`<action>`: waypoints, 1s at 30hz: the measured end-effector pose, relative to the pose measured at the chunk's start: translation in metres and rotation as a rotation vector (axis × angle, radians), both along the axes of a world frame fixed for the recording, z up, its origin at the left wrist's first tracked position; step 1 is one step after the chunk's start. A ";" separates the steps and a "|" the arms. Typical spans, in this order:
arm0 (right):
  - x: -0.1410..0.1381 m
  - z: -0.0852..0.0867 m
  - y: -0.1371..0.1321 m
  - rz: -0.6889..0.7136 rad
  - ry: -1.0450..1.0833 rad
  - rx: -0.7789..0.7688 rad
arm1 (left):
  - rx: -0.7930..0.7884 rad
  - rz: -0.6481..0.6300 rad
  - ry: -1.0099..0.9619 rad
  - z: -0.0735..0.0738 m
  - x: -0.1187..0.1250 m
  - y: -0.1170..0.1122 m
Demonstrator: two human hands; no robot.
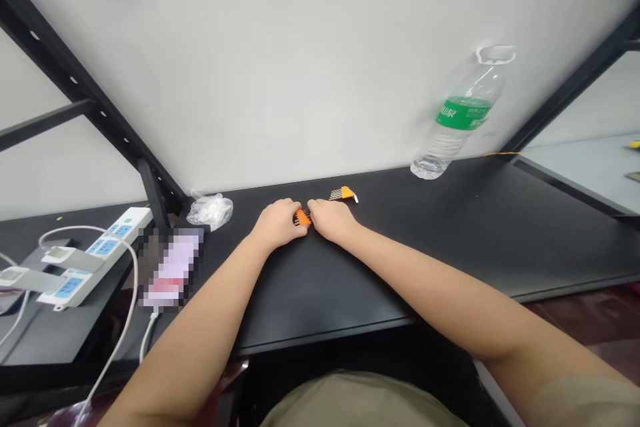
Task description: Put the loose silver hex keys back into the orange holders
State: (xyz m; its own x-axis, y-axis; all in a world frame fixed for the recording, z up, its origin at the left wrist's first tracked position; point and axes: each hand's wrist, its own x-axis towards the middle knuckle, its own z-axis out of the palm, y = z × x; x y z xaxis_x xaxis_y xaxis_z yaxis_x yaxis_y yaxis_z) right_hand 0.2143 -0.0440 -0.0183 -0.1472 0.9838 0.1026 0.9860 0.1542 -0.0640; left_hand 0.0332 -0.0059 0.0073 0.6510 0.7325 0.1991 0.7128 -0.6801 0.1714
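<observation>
Both my hands rest together on the black table near the white wall. My left hand is closed on the orange holder of a hex key set. My right hand is closed on the same set from the right, covering its metal keys. A second orange hex key set, with metal keys fanned to the left, lies just behind my right hand, untouched.
A clear water bottle with a green label stands at the back right. A crumpled plastic bag lies left of my hands. Further left are a phone on a cable and white power strips. Black shelf posts flank the table.
</observation>
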 end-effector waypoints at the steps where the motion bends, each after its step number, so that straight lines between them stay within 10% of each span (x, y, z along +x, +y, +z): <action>1: 0.001 0.001 0.000 0.001 -0.001 -0.003 | -0.005 0.000 -0.003 0.000 0.000 0.000; 30: 0.033 0.005 0.010 -0.108 0.136 -0.016 | -0.277 0.033 0.000 0.016 -0.035 0.017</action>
